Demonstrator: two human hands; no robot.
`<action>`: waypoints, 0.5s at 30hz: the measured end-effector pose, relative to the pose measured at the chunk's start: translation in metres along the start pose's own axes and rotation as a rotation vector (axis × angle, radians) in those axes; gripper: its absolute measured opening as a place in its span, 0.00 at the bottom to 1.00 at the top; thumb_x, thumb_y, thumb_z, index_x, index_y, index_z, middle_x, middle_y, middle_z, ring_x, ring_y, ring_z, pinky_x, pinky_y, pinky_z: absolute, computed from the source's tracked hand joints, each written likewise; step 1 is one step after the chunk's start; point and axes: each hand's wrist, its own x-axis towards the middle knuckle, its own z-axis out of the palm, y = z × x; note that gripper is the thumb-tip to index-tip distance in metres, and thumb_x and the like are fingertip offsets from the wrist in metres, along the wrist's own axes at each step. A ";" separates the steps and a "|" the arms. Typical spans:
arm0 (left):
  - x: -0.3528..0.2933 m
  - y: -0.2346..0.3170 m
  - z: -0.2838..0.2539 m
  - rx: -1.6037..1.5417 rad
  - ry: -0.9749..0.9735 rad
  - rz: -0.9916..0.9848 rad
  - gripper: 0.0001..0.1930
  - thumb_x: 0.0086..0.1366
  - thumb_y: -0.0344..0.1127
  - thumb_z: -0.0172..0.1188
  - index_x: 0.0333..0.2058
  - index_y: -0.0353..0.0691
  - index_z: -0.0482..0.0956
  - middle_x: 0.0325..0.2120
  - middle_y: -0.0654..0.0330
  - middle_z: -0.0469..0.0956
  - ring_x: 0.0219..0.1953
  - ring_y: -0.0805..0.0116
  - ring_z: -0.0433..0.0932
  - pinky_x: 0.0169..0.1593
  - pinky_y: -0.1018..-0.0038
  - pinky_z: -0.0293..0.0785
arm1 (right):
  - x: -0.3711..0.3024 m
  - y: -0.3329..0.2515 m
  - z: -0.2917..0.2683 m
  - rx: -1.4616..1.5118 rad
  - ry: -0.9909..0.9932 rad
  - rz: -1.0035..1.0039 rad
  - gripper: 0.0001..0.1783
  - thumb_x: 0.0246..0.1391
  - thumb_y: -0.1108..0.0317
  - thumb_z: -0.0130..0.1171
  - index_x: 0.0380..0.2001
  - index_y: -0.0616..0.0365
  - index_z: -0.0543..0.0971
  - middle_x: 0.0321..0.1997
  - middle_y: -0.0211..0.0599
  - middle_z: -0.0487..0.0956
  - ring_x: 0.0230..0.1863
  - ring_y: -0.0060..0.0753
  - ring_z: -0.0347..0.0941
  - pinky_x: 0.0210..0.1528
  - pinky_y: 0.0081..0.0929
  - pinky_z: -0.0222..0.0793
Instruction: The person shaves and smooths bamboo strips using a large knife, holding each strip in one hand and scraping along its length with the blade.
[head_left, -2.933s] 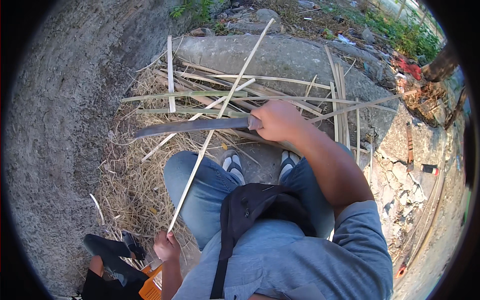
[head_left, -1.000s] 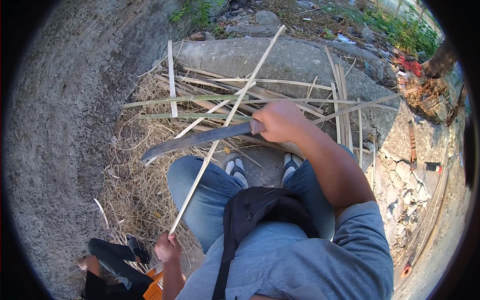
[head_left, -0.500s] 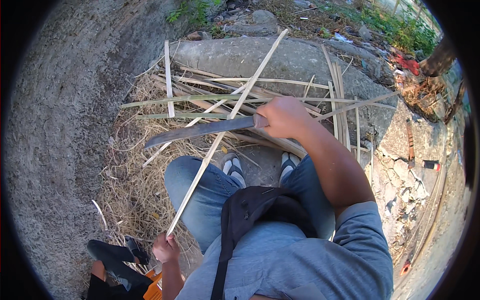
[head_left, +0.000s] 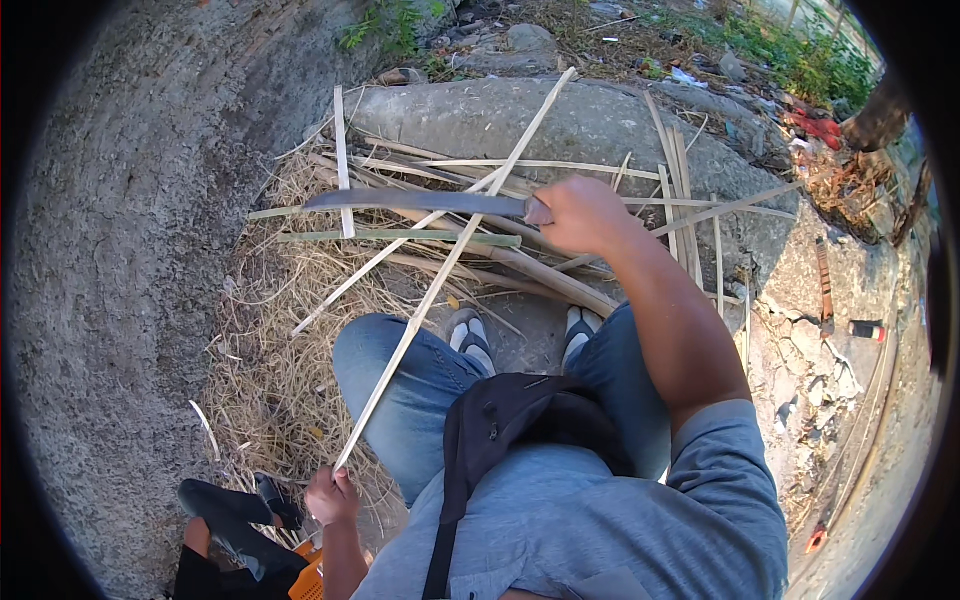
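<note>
Near the lower left, my left hand (head_left: 331,495) is closed on the near end of a long pale bamboo strip (head_left: 408,338). The strip slants up past my left knee and over the pile to the far side. My right hand (head_left: 580,216) grips the handle of a machete (head_left: 420,201), its long dark blade pointing left and crossing over the strip. From above I cannot tell whether blade and strip touch. Beneath them lies a pile of split bamboo pieces (head_left: 520,265), with a greenish strip (head_left: 400,236) among them.
Dry shavings (head_left: 270,330) cover the ground at left, beside a rough grey wall (head_left: 120,250). More pale strips (head_left: 683,200) lean on a rock (head_left: 480,110) ahead. A sheathed-looking long tool (head_left: 824,285) lies at right. Another person's leg (head_left: 235,510) and an orange crate (head_left: 308,575) are at lower left.
My right hand has moved the machete slightly farther away, and its blade has swung from slanting toward me to nearly level. My left hand keeps hold of the strip, almost unmoved.
</note>
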 end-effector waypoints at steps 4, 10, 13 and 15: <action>0.007 0.003 0.001 -0.009 -0.017 -0.029 0.18 0.69 0.48 0.53 0.25 0.41 0.71 0.19 0.47 0.73 0.22 0.38 0.74 0.26 0.48 0.69 | -0.007 -0.015 0.004 -0.062 -0.074 -0.187 0.10 0.46 0.61 0.64 0.32 0.50 0.84 0.34 0.47 0.84 0.40 0.56 0.81 0.43 0.50 0.77; 0.004 -0.009 0.013 -0.029 -0.013 -0.003 0.18 0.69 0.47 0.52 0.25 0.40 0.71 0.19 0.47 0.73 0.24 0.38 0.74 0.28 0.48 0.69 | 0.017 0.034 -0.001 0.143 0.091 0.132 0.12 0.50 0.61 0.62 0.36 0.54 0.84 0.38 0.50 0.84 0.42 0.59 0.80 0.45 0.52 0.75; 0.004 -0.007 0.012 -0.045 -0.021 -0.015 0.18 0.69 0.46 0.52 0.25 0.40 0.71 0.19 0.47 0.73 0.23 0.39 0.74 0.28 0.48 0.69 | 0.024 0.054 0.006 0.312 0.198 0.242 0.14 0.51 0.61 0.61 0.39 0.56 0.84 0.39 0.54 0.84 0.44 0.60 0.80 0.47 0.51 0.74; 0.001 -0.006 0.009 -0.045 -0.026 -0.017 0.18 0.69 0.46 0.52 0.24 0.40 0.71 0.19 0.47 0.72 0.23 0.39 0.74 0.28 0.48 0.68 | 0.020 0.047 0.003 0.303 0.192 0.233 0.15 0.52 0.62 0.60 0.40 0.56 0.85 0.39 0.55 0.84 0.45 0.60 0.80 0.47 0.49 0.74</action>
